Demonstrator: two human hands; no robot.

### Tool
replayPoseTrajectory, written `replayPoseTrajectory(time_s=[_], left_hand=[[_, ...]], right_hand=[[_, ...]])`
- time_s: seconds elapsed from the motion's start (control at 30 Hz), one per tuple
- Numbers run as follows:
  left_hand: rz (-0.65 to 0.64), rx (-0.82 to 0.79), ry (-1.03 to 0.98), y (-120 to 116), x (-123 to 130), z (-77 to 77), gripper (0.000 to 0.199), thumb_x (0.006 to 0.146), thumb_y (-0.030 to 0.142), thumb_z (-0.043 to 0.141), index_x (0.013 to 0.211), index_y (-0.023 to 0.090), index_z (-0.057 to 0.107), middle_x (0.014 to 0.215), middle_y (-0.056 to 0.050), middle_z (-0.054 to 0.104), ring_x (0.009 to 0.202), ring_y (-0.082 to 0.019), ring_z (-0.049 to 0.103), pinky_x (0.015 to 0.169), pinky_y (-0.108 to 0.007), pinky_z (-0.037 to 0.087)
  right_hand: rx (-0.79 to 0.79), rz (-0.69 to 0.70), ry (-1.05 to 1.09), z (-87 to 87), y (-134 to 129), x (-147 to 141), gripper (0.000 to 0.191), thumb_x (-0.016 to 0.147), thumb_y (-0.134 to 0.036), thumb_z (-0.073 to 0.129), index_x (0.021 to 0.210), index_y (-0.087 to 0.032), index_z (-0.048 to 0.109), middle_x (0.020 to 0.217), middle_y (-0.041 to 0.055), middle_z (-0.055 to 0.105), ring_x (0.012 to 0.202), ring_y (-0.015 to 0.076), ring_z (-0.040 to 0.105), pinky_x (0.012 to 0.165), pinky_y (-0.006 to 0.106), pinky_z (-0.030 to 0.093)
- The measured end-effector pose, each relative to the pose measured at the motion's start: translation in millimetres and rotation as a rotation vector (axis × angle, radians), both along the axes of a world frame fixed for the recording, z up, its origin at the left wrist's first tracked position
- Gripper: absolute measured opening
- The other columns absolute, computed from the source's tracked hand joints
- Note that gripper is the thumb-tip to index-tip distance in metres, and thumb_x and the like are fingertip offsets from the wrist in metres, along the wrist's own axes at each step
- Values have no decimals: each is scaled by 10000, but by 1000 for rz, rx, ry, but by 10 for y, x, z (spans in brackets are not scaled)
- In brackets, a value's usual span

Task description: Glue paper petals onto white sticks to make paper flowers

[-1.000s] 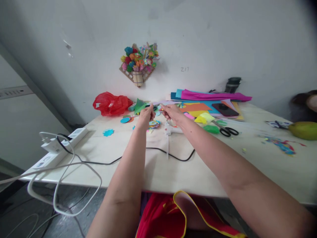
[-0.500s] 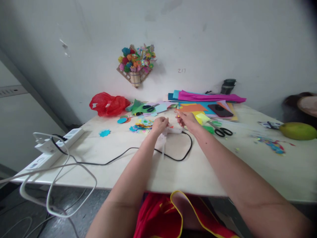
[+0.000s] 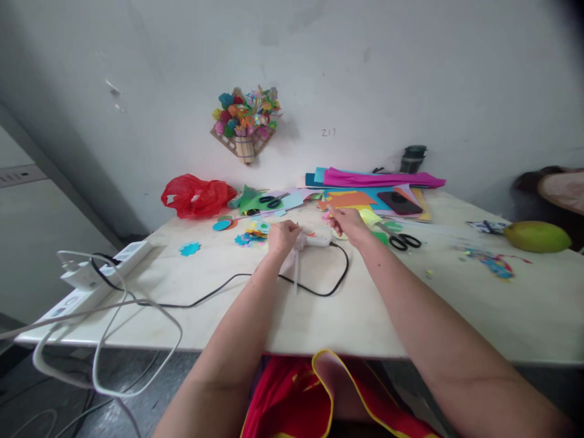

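My left hand (image 3: pixel 283 237) is closed, fingers pressed together, beside a pile of coloured paper flower pieces (image 3: pixel 253 236); what it pinches is too small to name. My right hand (image 3: pixel 345 222) is closed around a small pink piece (image 3: pixel 326 216) at its fingertips. Between and just below the hands lies a white glue gun (image 3: pixel 318 241) with a clear stick pointing toward the table's front edge and a black cord. A blue paper flower (image 3: pixel 190 249) lies apart on the left.
Black-handled scissors (image 3: pixel 404 242) lie right of my right hand. A phone (image 3: pixel 399 203) rests on coloured sheets behind. A red bag (image 3: pixel 198 196), power strip (image 3: pixel 93 286) and cables are left; a yellow-green fruit (image 3: pixel 537 236) is right, near a partly visible person.
The view has shifted slightly. My left hand has moved a little left, away from my right hand. A pink piece now shows at my right fingertips.
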State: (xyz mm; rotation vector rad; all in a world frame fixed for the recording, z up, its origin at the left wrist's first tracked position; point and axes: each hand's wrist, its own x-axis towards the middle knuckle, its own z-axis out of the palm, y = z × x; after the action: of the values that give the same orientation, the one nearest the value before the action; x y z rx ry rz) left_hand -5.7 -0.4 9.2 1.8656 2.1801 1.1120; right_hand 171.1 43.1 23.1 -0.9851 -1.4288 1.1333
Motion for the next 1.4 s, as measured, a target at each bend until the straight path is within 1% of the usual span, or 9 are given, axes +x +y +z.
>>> replayPoseTrajectory(time_s=[0.2, 0.43, 0.53, 0.63, 0.77, 1.03, 1.13, 1.27, 1.4], left_hand=[[144, -51, 73, -29, -80, 22, 338, 732, 489, 486, 701, 207, 669, 702, -54, 665, 712, -191, 584, 563, -252, 353], [171, -133, 228, -59, -99, 45, 535, 838, 510, 265, 759, 184, 682, 782, -112, 677, 799, -229, 607, 647, -280, 399], [153, -140, 252, -54, -79, 43, 497, 854, 472, 254, 863, 183, 658, 864, -122, 671, 845, -237, 600, 674, -294, 404], [141, -129, 249, -45, -66, 29, 356, 850, 380, 327, 956, 196, 612, 914, -108, 659, 877, -223, 588, 694, -294, 406], [111, -117, 214, -38, -75, 6, 230, 798, 341, 446, 861, 213, 627, 922, -74, 653, 903, -208, 571, 704, -283, 407], [86, -137, 252, -50, -92, 3, 317, 777, 438, 447, 728, 205, 655, 799, -84, 668, 849, -226, 585, 668, -282, 409], [118, -146, 273, -45, -99, 16, 361, 782, 466, 415, 728, 205, 659, 787, -91, 670, 807, -236, 598, 648, -293, 409], [134, -176, 297, -43, -113, 36, 420, 809, 474, 346, 739, 204, 659, 785, -104, 668, 804, -240, 602, 655, -302, 414], [137, -153, 299, -53, -122, 30, 325, 807, 378, 373, 864, 207, 643, 852, -115, 655, 893, -254, 576, 684, -322, 426]], right_hand=[[-41, 41, -34, 16, -52, -66, 85, 743, -162, 587, 673, -120, 565, 526, -17, 536, 411, 51, 467, 372, 162, 392], [-39, 95, 4, 0, -56, -49, 305, 812, -406, 497, 682, -135, 547, 462, -42, 457, 326, 34, 348, 285, 161, 262], [-40, 89, -39, 0, -74, -60, 329, 774, -422, 547, 605, -141, 523, 428, -50, 427, 315, 29, 325, 278, 157, 240], [-24, 92, -65, 0, -83, -77, 219, 724, -291, 630, 605, -136, 533, 465, -37, 480, 354, 40, 391, 310, 158, 317], [-60, 71, -37, -5, -68, -80, 70, 750, -151, 578, 688, -120, 564, 537, -16, 534, 418, 59, 477, 373, 171, 400], [-53, 43, -33, 10, -84, -58, 217, 812, -316, 511, 698, -136, 548, 440, -58, 443, 311, 33, 325, 274, 159, 240], [-15, 42, -62, 25, -89, -34, 191, 732, -276, 614, 631, -137, 529, 436, -60, 445, 319, 30, 334, 280, 161, 263], [-3, 31, -84, 34, -60, 18, 92, 704, -181, 627, 662, -122, 571, 516, -19, 538, 399, 50, 453, 328, 157, 358], [-11, -1, -38, 24, -15, 52, 35, 714, -140, 611, 701, -113, 592, 610, 20, 598, 482, 65, 527, 394, 162, 425]])
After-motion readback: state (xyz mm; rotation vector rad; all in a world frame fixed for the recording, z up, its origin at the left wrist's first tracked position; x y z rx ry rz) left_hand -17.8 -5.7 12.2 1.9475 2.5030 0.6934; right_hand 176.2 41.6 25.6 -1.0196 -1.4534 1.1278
